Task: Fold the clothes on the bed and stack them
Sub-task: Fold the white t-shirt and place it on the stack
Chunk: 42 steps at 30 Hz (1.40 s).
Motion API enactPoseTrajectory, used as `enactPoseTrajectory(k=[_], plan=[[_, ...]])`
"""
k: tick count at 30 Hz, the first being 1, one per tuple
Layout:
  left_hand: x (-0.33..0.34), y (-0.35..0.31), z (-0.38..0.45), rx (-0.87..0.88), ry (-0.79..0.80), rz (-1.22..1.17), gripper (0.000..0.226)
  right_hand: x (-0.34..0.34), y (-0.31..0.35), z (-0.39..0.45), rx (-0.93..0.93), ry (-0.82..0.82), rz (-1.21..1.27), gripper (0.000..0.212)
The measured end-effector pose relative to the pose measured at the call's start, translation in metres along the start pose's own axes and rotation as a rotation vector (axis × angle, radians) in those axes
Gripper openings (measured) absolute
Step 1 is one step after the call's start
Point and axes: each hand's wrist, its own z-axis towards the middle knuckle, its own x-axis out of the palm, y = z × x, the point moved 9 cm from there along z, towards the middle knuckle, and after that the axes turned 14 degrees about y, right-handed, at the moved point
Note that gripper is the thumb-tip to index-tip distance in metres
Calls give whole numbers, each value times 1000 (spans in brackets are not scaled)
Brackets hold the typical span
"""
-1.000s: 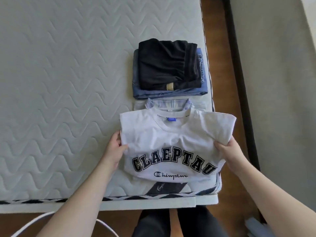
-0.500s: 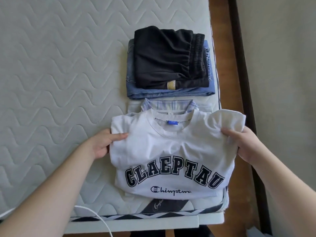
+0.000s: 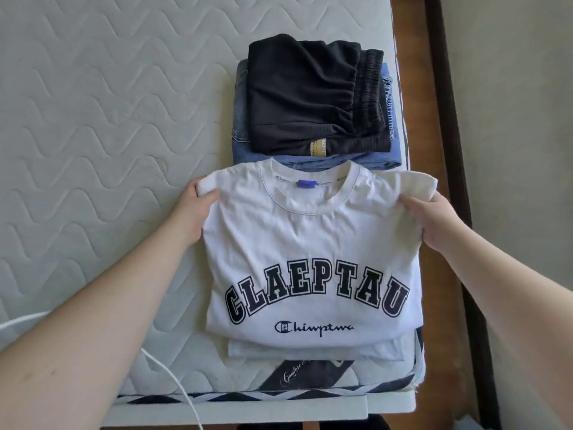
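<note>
A folded white T-shirt [image 3: 310,243] with dark block lettering lies at the near right corner of the bed. My left hand [image 3: 193,212] grips its left shoulder corner and my right hand [image 3: 437,221] grips its right shoulder corner. Under it a pale folded garment [image 3: 310,352] shows only along the near edge. Just beyond stands a stack: folded black shorts [image 3: 310,97] on top of folded blue jeans [image 3: 384,156]. The T-shirt's collar touches the stack's near edge.
The quilted white mattress [image 3: 108,119] stretches bare to the left. A wooden floor strip [image 3: 412,88] and a pale wall run along the right of the bed. A white cable [image 3: 173,377] crosses the near left corner of the mattress.
Both hands have slid up the T-shirt's sides to its shoulder corners and shifted it away from me. It now covers the plaid collar that showed beneath it.
</note>
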Motion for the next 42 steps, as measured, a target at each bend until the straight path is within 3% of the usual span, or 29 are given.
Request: enactPoseTrajectory(k=[3,5,11,15,18,22,27,29,31,33,36,39,42], plan=[[-8,31,-11,-82,-90,-19,41,-5,-11,-4,-8,-25,-26,29],[-6,52,-28,-133,-51,-23,45,-4,-27,-19,12,30,-31,32],[13,119,-108,-341,330,244,53,-17,-104,-89,259,173,-487,94],[5,144,-133,-285,348,281,58,-16,-136,-131,346,220,-730,70],[2,143,-142,-208,241,370,44,-16,-126,-146,255,84,-871,48],[-5,132,-164,-128,47,467,23,-14,-107,-168,144,-84,-762,42],[-20,131,-196,-26,-154,526,22,-30,-107,-201,22,-255,-671,26],[-20,147,-200,-84,-162,546,27,-32,-124,-202,86,-236,-698,25],[-17,171,-200,-203,-139,539,30,-32,-152,-197,273,-157,-739,30],[-19,181,-199,-266,-180,576,23,-34,-169,-190,386,-82,-757,37],[-24,158,-188,-145,-273,580,24,-34,-157,-174,274,-55,-700,50],[-18,130,-156,-32,-238,492,39,-32,-130,-146,173,-42,-513,64],[-11,102,-113,-14,-235,385,40,-30,-98,-103,107,-40,-308,71]])
